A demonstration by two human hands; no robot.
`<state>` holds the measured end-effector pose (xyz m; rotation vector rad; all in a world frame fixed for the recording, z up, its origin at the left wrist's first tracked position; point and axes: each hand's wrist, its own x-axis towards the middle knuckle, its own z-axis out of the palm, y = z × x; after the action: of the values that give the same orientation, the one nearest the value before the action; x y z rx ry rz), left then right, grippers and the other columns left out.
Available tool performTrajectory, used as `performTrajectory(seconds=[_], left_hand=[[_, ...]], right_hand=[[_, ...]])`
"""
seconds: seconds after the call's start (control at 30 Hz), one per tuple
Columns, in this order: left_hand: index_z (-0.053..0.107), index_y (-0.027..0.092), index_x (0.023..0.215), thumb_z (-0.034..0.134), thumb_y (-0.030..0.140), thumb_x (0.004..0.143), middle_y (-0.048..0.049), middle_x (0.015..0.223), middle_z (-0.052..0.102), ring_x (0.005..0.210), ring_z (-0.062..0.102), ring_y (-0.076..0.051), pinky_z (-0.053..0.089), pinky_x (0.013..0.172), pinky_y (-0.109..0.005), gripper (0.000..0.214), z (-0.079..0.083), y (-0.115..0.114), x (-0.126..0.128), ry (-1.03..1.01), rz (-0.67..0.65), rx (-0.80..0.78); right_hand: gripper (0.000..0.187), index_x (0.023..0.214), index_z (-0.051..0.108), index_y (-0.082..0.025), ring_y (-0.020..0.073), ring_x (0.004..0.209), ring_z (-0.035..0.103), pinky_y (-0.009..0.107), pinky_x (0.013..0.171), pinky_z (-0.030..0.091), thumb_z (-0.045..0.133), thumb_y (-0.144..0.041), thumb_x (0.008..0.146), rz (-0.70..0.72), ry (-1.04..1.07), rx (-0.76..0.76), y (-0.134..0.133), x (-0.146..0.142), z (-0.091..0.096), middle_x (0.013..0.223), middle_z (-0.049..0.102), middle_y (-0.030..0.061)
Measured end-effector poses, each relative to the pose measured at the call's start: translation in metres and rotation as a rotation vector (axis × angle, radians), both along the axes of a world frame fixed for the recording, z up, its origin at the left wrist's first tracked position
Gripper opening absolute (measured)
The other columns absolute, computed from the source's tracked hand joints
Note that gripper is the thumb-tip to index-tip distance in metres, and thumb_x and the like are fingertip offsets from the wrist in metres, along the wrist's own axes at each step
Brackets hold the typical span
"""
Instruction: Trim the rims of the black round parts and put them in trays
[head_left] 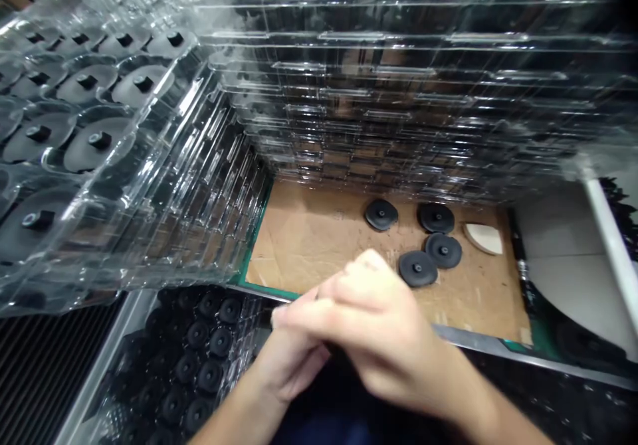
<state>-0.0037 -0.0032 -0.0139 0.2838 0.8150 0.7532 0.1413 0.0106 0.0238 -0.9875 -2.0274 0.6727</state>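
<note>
My right hand point(369, 329) lies over my left hand point(289, 365) just in front of a brown cardboard sheet point(309, 246). Both are blurred and their fingers are curled together around something dark between them; what it is I cannot tell. Several black round discs point(417, 269) with a centre nub lie loose on the cardboard beyond my right hand, beside a white wedge-shaped piece point(484, 238).
A tall stack of clear plastic trays point(399, 93) stands behind the cardboard. A second stack of clear trays point(90, 126) on the left holds black discs. Below it, a tray of black discs point(199, 358) sits by my left wrist. A white bar point(611, 239) runs at the right.
</note>
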Motion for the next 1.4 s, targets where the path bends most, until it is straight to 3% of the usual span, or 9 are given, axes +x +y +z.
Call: performTrajectory(seconds=[0.17, 0.3, 0.4, 0.53, 0.67, 0.83, 1.03, 1.23, 1.4], left_hand=[[0.068, 0.019, 0.109, 0.073, 0.028, 0.075, -0.0065, 0.107, 0.074, 0.094, 0.07, -0.022, 0.054, 0.084, -0.028, 0.035, 0.001, 0.003, -0.001, -0.163, -0.022, -0.041], [0.071, 0.018, 0.102, 0.074, 0.038, 0.072, -0.0068, 0.11, 0.073, 0.098, 0.069, -0.025, 0.054, 0.087, -0.031, 0.036, 0.005, 0.004, -0.003, -0.249, -0.022, -0.052], [0.071, 0.018, 0.101, 0.073, 0.043, 0.07, -0.0069, 0.109, 0.073, 0.098, 0.069, -0.026, 0.055, 0.087, -0.033, 0.039, 0.006, 0.004, -0.006, -0.268, -0.022, -0.088], [0.067, 0.023, 0.111, 0.064, 0.05, 0.077, -0.006, 0.107, 0.074, 0.097, 0.07, -0.026, 0.055, 0.085, -0.034, 0.044, 0.007, 0.004, -0.011, -0.301, -0.028, -0.083], [0.04, 0.039, 0.138, 0.06, 0.052, 0.08, -0.0039, 0.115, 0.069, 0.092, 0.071, -0.024, 0.056, 0.079, -0.035, 0.063, 0.005, 0.003, -0.012, -0.15, 0.024, 0.129], [-0.007, 0.031, 0.148, 0.079, 0.006, 0.063, -0.0103, 0.121, 0.063, 0.116, 0.057, -0.024, 0.036, 0.106, -0.04, 0.124, -0.003, 0.004, -0.012, 0.442, 0.018, 0.723], [-0.012, 0.025, 0.147, 0.076, -0.003, 0.058, -0.0129, 0.116, 0.065, 0.109, 0.06, -0.027, 0.038, 0.102, -0.043, 0.128, -0.001, 0.005, -0.015, 0.56, -0.097, 0.836], [-0.007, 0.036, 0.147, 0.08, 0.016, 0.066, -0.008, 0.118, 0.061, 0.108, 0.058, -0.025, 0.042, 0.098, -0.042, 0.12, -0.007, 0.003, -0.02, 0.642, -0.21, 1.161], [-0.007, 0.038, 0.147, 0.075, 0.039, 0.071, -0.004, 0.114, 0.062, 0.108, 0.058, -0.023, 0.04, 0.102, -0.046, 0.111, -0.009, 0.001, -0.021, 0.537, -0.285, 1.055]], right_hand=[[0.027, 0.11, 0.067, -0.022, 0.0174, 0.09, 0.065, 0.03, 0.079, 0.048, 0.049, -0.03, 0.092, -0.42, -0.023, -0.367, 0.026, 0.014, -0.054, 0.106, 0.07, 0.005], [0.029, 0.11, 0.067, -0.019, 0.0238, 0.096, 0.064, 0.039, 0.081, 0.053, 0.051, -0.026, 0.088, -0.463, -0.056, -0.438, 0.024, 0.008, -0.106, 0.111, 0.063, 0.0112], [0.034, 0.119, 0.061, -0.019, 0.0267, 0.113, 0.055, 0.045, 0.091, 0.049, 0.048, -0.027, 0.089, -0.549, -0.012, -0.42, 0.006, 0.001, -0.12, 0.124, 0.051, 0.0139], [0.028, 0.112, 0.063, -0.021, 0.022, 0.103, 0.06, 0.038, 0.082, 0.054, 0.045, -0.028, 0.091, -0.557, 0.087, -0.402, -0.013, 0.004, -0.107, 0.112, 0.058, 0.0107], [0.023, 0.096, 0.069, -0.021, 0.0189, 0.092, 0.065, 0.033, 0.079, 0.054, 0.047, -0.024, 0.091, -0.49, 0.146, -0.406, -0.022, 0.016, -0.093, 0.095, 0.068, 0.0071], [0.018, 0.095, 0.068, -0.022, 0.017, 0.082, 0.066, 0.029, 0.07, 0.055, 0.052, -0.02, 0.089, -0.517, 0.172, -0.418, -0.034, 0.021, -0.079, 0.088, 0.07, 0.0057], [0.022, 0.104, 0.066, -0.028, 0.0137, 0.078, 0.061, 0.024, 0.065, 0.051, 0.057, -0.016, 0.087, -0.53, 0.33, -0.383, -0.052, 0.017, -0.048, 0.088, 0.065, 0.0021], [0.018, 0.099, 0.07, -0.028, 0.0099, 0.074, 0.064, 0.02, 0.069, 0.05, 0.068, -0.022, 0.082, -0.156, 0.572, -0.856, -0.039, 0.024, -0.026, 0.081, 0.07, -0.0017], [0.014, 0.088, 0.073, -0.023, 0.0072, 0.069, 0.064, 0.017, 0.067, 0.05, 0.076, -0.02, 0.075, 0.049, 0.788, -1.112, -0.028, 0.029, -0.019, 0.074, 0.07, -0.003]])
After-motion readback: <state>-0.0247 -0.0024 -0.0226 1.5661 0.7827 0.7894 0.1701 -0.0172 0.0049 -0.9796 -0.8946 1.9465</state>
